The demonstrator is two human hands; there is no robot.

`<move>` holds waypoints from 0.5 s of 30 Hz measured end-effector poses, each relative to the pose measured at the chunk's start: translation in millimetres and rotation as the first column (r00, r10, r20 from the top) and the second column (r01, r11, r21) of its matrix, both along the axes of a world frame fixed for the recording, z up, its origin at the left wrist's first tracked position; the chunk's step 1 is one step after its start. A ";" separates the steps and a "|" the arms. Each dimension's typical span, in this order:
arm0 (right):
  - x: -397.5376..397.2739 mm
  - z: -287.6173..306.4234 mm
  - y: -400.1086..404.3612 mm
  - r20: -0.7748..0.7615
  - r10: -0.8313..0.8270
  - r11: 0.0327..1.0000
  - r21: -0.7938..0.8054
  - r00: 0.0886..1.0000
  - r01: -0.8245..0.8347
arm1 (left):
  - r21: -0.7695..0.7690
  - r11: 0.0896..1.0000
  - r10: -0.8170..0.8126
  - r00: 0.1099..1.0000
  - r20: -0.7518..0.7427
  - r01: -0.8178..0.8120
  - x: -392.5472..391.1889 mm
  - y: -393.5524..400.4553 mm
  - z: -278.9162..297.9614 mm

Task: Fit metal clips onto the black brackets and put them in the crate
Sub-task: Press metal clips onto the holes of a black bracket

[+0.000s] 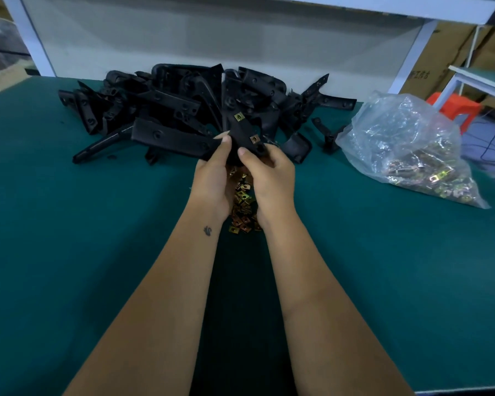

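Two bare forearms reach forward over a dark green tabletop (69, 224). Both hands hold one black plastic bracket (242, 132) upright above the tabletop: the left hand (212, 172) has its grip closed on the bracket's lower left side, the right hand (269, 172) grips its lower right end. Two brass-coloured square metal clips (238, 116) sit on the bracket. Beneath the hands lies a loose pile of brass-coloured clips (242, 207). Behind is a heap of black plastic brackets (166, 110). To the right lies a clear plastic bag of clips (412, 155).
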State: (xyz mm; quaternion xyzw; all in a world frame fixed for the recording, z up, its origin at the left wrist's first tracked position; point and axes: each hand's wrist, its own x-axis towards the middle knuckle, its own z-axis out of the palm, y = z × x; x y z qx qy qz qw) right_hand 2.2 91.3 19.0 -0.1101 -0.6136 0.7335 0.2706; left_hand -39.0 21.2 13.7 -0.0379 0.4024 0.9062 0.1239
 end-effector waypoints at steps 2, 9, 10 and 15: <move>4.7 0.8 2.2 -0.001 -0.009 0.999 -0.033 1.000 0.009 | 0.015 1.000 -0.001 1.000 0.022 0.000 8.9 6.9 2.1; 38.0 11.5 23.8 -0.028 -0.117 0.971 -0.212 0.993 0.108 | 0.019 1.000 0.004 0.999 -0.044 -0.004 40.7 29.5 13.5; 43.8 13.7 27.5 -0.026 -0.137 0.957 -0.261 0.990 0.126 | 0.000 1.000 -0.001 0.999 -0.047 0.001 49.2 37.3 16.1; 82.8 21.7 58.4 -0.022 -0.329 0.832 -0.480 0.944 0.278 | -0.104 0.987 -0.130 0.991 -0.030 0.126 101.6 96.0 26.5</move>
